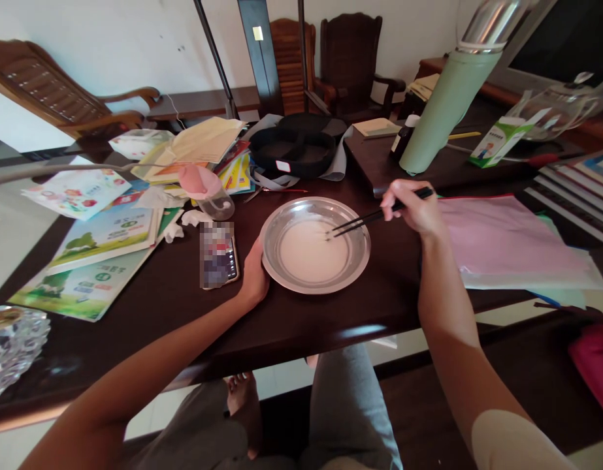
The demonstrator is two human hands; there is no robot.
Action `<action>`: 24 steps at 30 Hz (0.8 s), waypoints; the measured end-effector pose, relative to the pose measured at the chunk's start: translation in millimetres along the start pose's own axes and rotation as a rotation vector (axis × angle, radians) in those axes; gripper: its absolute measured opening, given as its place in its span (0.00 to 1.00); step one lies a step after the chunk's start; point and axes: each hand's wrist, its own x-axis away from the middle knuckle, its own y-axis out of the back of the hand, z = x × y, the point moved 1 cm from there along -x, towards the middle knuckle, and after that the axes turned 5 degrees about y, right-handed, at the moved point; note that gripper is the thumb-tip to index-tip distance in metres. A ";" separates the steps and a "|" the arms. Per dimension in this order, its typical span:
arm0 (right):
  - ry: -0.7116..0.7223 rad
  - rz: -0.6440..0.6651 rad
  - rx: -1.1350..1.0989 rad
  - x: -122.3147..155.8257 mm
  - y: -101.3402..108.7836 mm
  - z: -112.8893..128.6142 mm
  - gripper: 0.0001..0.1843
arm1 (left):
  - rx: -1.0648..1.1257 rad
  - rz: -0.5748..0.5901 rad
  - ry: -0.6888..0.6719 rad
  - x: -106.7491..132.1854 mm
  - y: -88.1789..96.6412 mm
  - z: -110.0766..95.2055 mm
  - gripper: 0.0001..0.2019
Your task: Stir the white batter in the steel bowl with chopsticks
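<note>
A round metal plate holding a white liquid sits on the dark wooden table. My left hand rests against the plate's left rim, fingers curled under and round its edge. My right hand is closed on a pair of black chopsticks, whose tips dip into the white liquid at the plate's upper right. A phone lies face up just left of my left hand.
Picture books and papers are piled at the left, with a pink-lidded cup. A black tray sits behind the plate. A green flask, small box and pink folders lie right. A glass dish stands front left.
</note>
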 end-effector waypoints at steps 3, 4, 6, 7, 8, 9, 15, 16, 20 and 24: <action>0.005 0.018 -0.062 0.8 14.9 4.0 0.37 | 0.057 0.005 0.026 0.6 -1.2 -0.8 0.28; -0.004 0.058 -0.082 1.6 12.7 5.3 0.37 | 0.062 0.005 0.028 0.6 -1.2 -0.8 0.28; -0.032 0.154 -0.113 3.4 -1.3 6.8 0.37 | 0.043 0.004 0.027 0.1 -0.4 0.0 0.29; -0.051 0.203 -0.112 4.1 -11.3 6.8 0.37 | 0.032 0.003 0.025 -0.3 0.3 0.6 0.29; -0.060 0.244 -0.104 4.6 -21.4 6.3 0.37 | 0.025 0.004 0.024 -0.6 1.1 1.4 0.29; -0.071 0.268 -0.082 4.7 -30.3 5.1 0.37 | 0.023 0.005 0.021 -1.0 1.9 2.1 0.29; -0.020 0.112 0.034 0.3 -23.7 -1.2 0.37 | 0.008 0.026 0.005 -2.4 3.2 4.1 0.28; -0.014 0.058 0.029 -0.1 -14.9 -0.3 0.37 | 0.001 0.018 0.006 -2.4 3.0 4.0 0.28; -0.037 0.073 -0.035 1.9 5.2 7.5 0.38 | 0.016 0.002 0.012 -1.8 2.3 2.9 0.27; -0.108 0.234 -0.054 5.0 -16.5 7.0 0.37 | 0.050 -0.006 0.025 -1.2 2.4 1.9 0.27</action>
